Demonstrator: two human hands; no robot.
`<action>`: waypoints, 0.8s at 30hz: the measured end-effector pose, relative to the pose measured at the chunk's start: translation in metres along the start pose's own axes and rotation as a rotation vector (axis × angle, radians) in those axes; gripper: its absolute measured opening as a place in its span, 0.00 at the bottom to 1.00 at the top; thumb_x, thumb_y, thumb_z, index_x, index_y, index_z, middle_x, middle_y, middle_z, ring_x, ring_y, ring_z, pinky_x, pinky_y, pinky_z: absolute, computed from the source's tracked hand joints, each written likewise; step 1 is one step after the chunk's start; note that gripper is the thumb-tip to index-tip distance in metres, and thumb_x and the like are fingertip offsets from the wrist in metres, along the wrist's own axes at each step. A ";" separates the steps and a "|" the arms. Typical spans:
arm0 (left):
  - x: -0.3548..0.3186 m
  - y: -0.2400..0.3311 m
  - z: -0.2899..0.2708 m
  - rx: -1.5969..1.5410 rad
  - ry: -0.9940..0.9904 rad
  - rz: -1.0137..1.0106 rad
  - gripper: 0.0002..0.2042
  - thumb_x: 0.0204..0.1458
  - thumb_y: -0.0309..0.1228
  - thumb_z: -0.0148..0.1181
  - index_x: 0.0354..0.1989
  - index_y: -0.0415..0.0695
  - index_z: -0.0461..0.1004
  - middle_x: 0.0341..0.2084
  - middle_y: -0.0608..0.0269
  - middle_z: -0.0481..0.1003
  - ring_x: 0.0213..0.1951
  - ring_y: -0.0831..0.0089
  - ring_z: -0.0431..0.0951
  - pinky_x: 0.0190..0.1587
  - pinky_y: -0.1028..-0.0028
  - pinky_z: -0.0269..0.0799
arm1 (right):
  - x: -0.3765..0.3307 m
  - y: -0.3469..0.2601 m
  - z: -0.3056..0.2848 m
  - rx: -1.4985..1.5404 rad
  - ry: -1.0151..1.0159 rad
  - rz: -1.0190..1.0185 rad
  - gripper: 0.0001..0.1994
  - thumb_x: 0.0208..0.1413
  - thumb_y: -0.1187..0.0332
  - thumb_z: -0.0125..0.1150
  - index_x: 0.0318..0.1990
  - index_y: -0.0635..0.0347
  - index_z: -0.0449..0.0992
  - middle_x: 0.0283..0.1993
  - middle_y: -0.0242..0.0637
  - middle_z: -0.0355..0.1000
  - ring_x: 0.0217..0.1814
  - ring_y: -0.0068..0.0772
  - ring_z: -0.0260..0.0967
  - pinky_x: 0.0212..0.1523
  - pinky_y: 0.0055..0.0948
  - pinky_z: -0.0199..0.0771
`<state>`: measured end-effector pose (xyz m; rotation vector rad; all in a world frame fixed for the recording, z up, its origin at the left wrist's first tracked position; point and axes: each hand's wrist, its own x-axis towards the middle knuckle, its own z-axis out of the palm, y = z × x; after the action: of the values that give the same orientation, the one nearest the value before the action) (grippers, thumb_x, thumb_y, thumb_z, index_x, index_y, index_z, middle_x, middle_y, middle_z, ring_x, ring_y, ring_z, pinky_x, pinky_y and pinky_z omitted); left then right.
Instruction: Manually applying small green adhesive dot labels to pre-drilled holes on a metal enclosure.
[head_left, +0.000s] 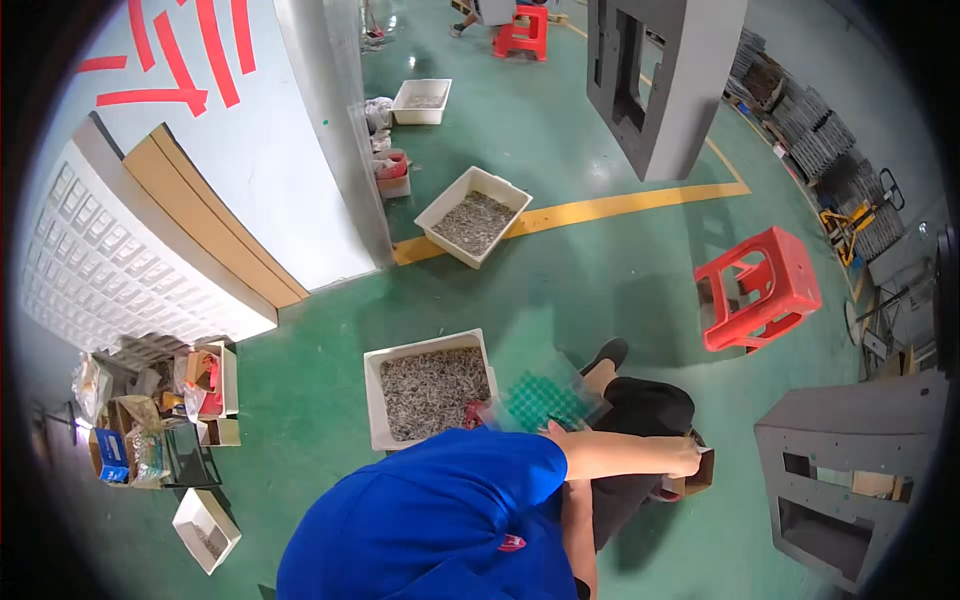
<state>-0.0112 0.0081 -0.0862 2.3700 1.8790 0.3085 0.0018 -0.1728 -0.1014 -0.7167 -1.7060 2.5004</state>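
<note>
My left arm crosses over to the right, and my left hand (684, 456) is at the top of a small cardboard box (698, 477). Its fingers look bent, but what they grip is too small to make out. My right forearm runs up beneath the left one. At its end, my right hand (560, 427) grips the near edge of a clear sheet (545, 395) covered with rows of green round dots. Left of the sheet sits a white bin (375, 405) full of small metallic pieces (432, 390). A small red item (475, 412) lies at the bin's right side.
Another white bin with pieces (474, 215) stands on the yellow floor line. A red plastic stool (765, 290) is at the right. Grey metal housings stand at the top (665, 90) and lower right (850, 480). Boxes and bags (150, 430) crowd the left side.
</note>
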 end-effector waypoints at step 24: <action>0.004 0.004 -0.003 0.011 0.044 -0.007 0.07 0.24 0.31 0.65 0.18 0.49 0.81 0.17 0.60 0.77 0.23 0.64 0.78 0.22 0.61 0.69 | -0.016 -0.041 0.038 -0.035 0.006 -0.092 0.03 0.53 0.74 0.62 0.33 0.59 0.74 0.27 0.28 0.72 0.26 0.19 0.68 0.26 0.23 0.69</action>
<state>-0.0075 0.0109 -0.0825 2.3823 1.9128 0.3527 -0.0079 -0.1944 -0.0482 -0.6321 -1.7430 2.4111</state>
